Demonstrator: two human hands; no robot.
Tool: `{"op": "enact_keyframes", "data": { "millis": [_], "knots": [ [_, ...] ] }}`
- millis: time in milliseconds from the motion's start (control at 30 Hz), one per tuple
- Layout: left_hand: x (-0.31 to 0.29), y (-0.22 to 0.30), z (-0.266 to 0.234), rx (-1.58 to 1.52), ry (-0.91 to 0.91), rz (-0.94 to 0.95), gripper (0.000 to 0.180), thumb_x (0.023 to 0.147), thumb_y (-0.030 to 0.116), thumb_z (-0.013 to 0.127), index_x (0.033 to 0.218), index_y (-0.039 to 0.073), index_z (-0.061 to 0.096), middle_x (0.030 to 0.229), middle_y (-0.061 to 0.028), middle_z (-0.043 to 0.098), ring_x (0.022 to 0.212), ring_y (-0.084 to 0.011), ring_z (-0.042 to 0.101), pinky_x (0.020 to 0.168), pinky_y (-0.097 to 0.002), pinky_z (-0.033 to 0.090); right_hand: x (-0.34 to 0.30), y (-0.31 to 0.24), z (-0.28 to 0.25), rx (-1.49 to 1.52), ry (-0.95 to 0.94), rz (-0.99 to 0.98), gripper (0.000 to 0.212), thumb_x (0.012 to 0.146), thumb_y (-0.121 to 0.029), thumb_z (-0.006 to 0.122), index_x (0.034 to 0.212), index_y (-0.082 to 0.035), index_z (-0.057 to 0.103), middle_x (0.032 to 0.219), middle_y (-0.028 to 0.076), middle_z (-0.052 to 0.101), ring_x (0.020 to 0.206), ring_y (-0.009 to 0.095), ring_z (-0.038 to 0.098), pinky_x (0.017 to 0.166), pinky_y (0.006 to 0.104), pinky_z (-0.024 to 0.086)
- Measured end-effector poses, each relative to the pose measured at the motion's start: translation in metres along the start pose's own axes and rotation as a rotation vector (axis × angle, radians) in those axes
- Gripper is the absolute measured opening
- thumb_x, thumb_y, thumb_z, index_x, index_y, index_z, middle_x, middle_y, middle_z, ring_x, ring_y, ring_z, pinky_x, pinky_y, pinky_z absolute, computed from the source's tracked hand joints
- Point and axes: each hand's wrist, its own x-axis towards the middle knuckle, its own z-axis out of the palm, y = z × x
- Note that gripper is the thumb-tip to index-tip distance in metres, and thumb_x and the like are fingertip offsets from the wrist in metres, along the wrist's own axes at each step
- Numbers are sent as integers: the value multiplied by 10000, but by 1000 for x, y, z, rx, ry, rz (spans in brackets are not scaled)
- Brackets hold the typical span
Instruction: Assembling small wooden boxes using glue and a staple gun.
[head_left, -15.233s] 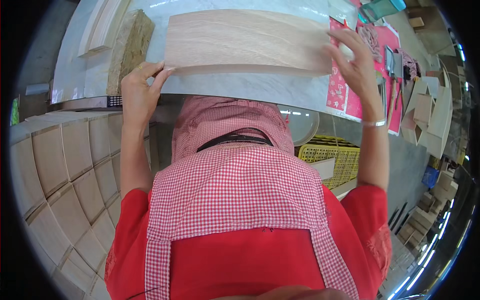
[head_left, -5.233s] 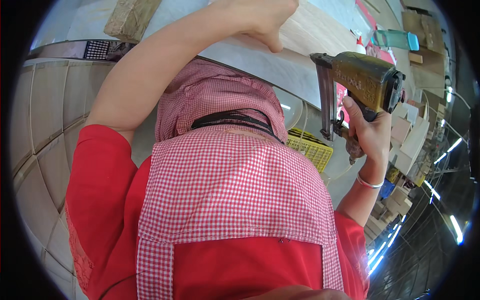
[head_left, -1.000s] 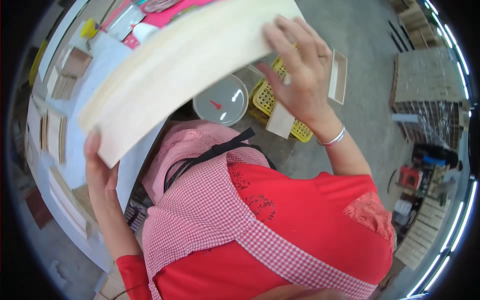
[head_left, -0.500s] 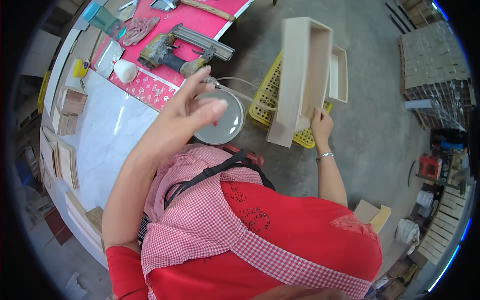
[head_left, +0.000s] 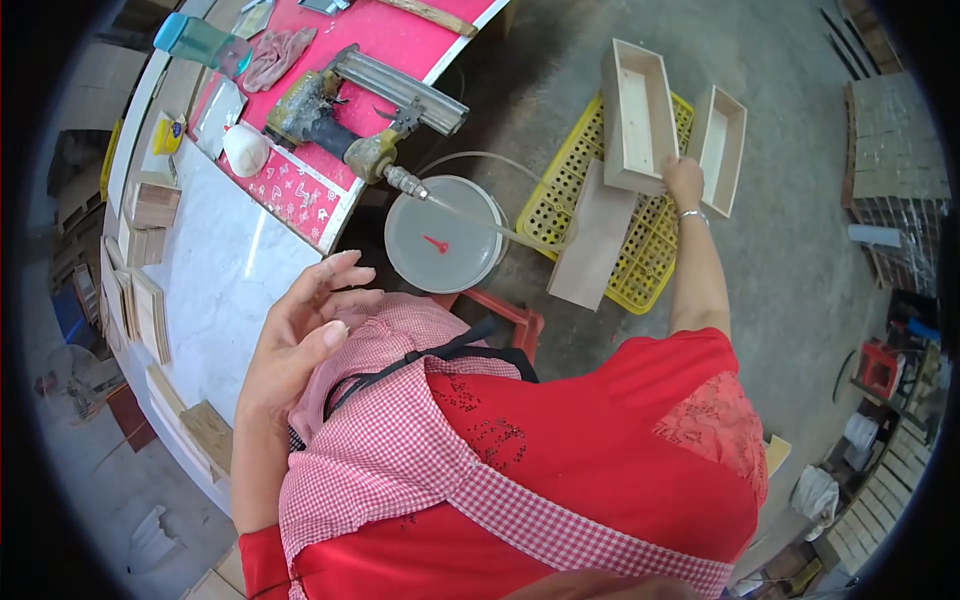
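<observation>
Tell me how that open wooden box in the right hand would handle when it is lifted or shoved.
The open wooden box looks stiff: flat boards, squared corners. It is probably light for its size, since the right hand grips it alone by one end. Long, narrow and held over the yellow crate, it may tip if pushed sideways.

A small yellow packet point(head_left: 167, 134) lies at the worktable's point(head_left: 225, 280) far-left edge.

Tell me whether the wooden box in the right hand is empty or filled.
Empty. The wooden box, gripped at its lower end by the right hand, shows a bare pale interior above the yellow crate.
</observation>
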Motion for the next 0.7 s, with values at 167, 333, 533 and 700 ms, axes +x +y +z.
{"op": "enact_keyframes", "data": {
  "millis": [167, 333, 533, 700],
  "knots": [
    [-7, -12, -7, -67, 121, -15, 870, 751, 456, 774, 1398, -15, 435, 1302, -170, 552, 1185, -295, 579, 1033, -414, 458, 49, 11, 1, -55, -44, -21, 403, 906, -358, 545, 1029, 0, 684, 1029, 248, 683, 1001, 425, 648, 897, 496, 505],
    [-11, -19, -11, -103, 202, -2, 850, 739, 441, 789, 1377, -15, 460, 1285, -183, 567, 1179, -298, 585, 1031, -409, 462, 63, 49, 17, -58, 49, 69, 394, 871, -314, 590, 1116, -11, 653, 1085, 280, 655, 1036, 440, 627, 904, 486, 497],
    [-14, -26, -11, -129, 205, 33, 780, 769, 384, 776, 1359, -26, 474, 1302, -189, 559, 1181, -299, 585, 1008, -409, 474, 33, 42, 31, -152, -208, -27, 411, 857, -205, 592, 1202, 18, 573, 1231, 257, 605, 1168, 425, 567, 981, 479, 473],
    [-14, -24, -28, -71, 162, 148, 458, 867, 268, 691, 1197, -29, 575, 1227, -196, 606, 1144, -281, 601, 1002, -404, 473, 26, 117, 90, -354, 98, -175, 256, 858, -253, 575, 965, -55, 697, 1028, 253, 658, 959, 410, 638, 845, 503, 501]
  ]
}}
